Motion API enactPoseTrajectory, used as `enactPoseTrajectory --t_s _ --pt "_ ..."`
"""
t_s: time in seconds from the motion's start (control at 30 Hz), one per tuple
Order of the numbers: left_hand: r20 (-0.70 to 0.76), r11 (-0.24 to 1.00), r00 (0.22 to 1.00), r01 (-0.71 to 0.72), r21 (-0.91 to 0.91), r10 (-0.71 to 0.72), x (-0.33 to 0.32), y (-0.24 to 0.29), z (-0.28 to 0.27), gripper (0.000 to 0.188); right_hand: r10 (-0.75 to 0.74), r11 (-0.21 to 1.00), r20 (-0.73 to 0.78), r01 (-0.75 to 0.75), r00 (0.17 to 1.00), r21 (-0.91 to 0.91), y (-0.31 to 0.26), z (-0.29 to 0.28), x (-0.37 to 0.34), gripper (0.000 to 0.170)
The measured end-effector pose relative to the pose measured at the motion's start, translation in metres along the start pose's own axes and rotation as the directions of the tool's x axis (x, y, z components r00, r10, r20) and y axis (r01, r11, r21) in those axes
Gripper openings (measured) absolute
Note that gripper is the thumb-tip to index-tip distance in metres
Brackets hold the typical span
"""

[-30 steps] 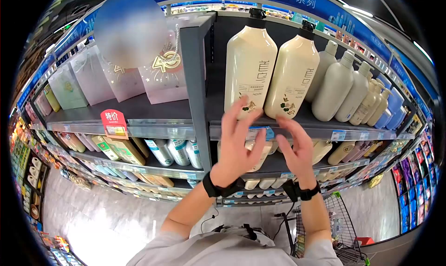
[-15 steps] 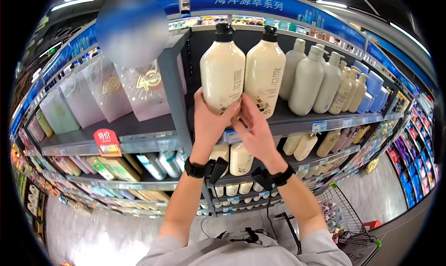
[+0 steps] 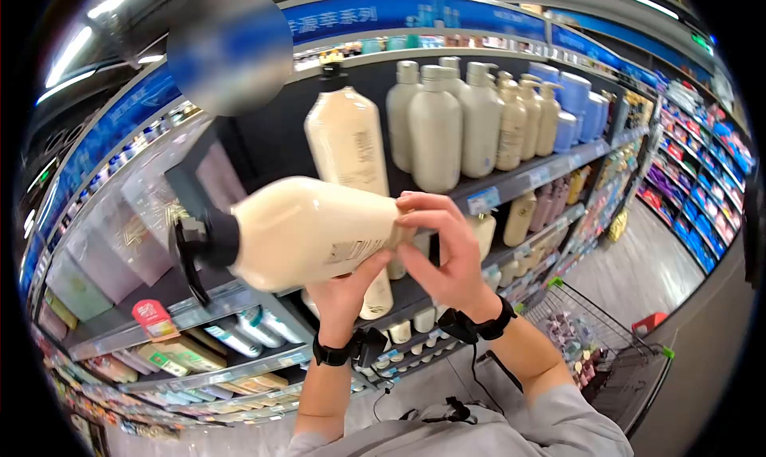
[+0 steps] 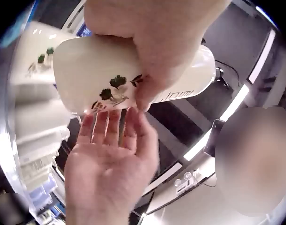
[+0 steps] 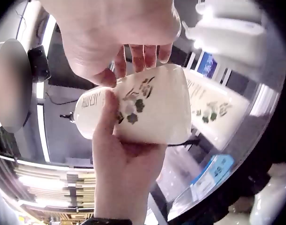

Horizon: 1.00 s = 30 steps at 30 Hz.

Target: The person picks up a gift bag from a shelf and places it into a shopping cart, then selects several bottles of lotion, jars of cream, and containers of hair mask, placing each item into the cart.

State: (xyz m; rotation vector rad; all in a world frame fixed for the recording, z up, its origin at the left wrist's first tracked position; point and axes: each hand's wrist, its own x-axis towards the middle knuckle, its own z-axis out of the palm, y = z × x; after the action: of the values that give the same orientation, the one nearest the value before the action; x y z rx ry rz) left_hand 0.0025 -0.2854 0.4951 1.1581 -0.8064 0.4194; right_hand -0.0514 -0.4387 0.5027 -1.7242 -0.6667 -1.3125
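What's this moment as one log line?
left fingers: gripping cream tapered plastic pump bottle, sideways | right fingers: at its base | second cream pump bottle: on dark shelf

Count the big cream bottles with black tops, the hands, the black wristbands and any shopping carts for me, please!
Big cream bottles with black tops: 2
Hands: 2
Black wristbands: 2
Shopping cart: 1
Total: 7

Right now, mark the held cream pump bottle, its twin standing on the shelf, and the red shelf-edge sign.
Held cream pump bottle (image 3: 307,231): head view, middle of its body.
Standing cream pump bottle (image 3: 345,136): head view, upper front of its body.
Red shelf-edge sign (image 3: 154,319): head view, middle of its face.
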Motion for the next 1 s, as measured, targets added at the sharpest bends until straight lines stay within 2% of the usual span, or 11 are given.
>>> enactPoseTrajectory --t_s 0.03,0.1,0.17,0.3,0.43,0.5,0.6,0.63,0.7,0.77,1.0 --pt "0.047 0.994 0.998 0.051 -0.102 -0.046 -0.005 -0.006 0.010 0.046 0.050 0.998 -0.043 -0.052 0.998 -0.044 0.003 -0.015 -0.007 0.039" --pt "0.117 0.967 0.987 0.130 -0.220 -0.106 -0.016 -0.013 0.039 0.050 0.246 0.948 -0.036 -0.233 0.969 0.217 0.003 -0.045 -0.026 0.043" --pt "0.221 0.896 0.958 0.257 -0.362 -0.185 -0.026 -0.017 0.078 0.059 0.470 0.813 0.110 -0.478 0.876 0.332 -0.006 -0.087 -0.048 0.051" --pt "0.398 0.889 0.896 0.334 -0.314 -0.196 -0.068 -0.052 0.155 0.062 0.634 0.700 0.101 -0.625 0.767 0.346 -0.007 -0.177 -0.113 0.052" --pt "0.578 0.781 0.738 0.569 -0.256 -0.348 -0.130 -0.081 0.229 0.069 0.740 0.603 0.032 -0.683 0.672 0.413 -0.029 -0.259 -0.175 0.055" --pt "0.650 0.721 0.661 0.649 -0.244 -0.375 -0.161 -0.092 0.261 0.067 0.856 0.491 0.008 -0.817 0.518 0.303 -0.037 -0.298 -0.208 0.051" --pt "0.753 0.505 0.420 0.852 -0.136 -0.507 -0.202 -0.099 0.299 0.066 0.864 0.503 -0.163 -0.839 0.477 0.210 -0.052 -0.339 -0.235 0.050" --pt "0.771 0.487 0.385 0.866 -0.112 -0.508 -0.214 -0.102 0.309 0.066 0.842 0.523 -0.239 -0.840 0.484 0.141 -0.055 -0.350 -0.241 0.051" --pt "0.819 0.455 0.241 0.890 0.027 -0.521 -0.237 -0.113 0.324 0.066 0.859 0.472 -0.321 -0.860 0.400 0.192 -0.056 -0.367 -0.257 0.063" --pt "0.829 0.458 0.183 0.884 0.097 -0.529 -0.257 -0.124 0.332 0.065 0.890 0.391 -0.316 -0.907 0.329 0.157 -0.055 -0.382 -0.270 0.059" --pt "0.933 0.773 0.070 0.583 0.250 -0.354 -0.285 -0.189 0.331 0.077 0.904 0.238 -0.393 -0.962 0.168 0.136 -0.037 -0.396 -0.309 0.063"
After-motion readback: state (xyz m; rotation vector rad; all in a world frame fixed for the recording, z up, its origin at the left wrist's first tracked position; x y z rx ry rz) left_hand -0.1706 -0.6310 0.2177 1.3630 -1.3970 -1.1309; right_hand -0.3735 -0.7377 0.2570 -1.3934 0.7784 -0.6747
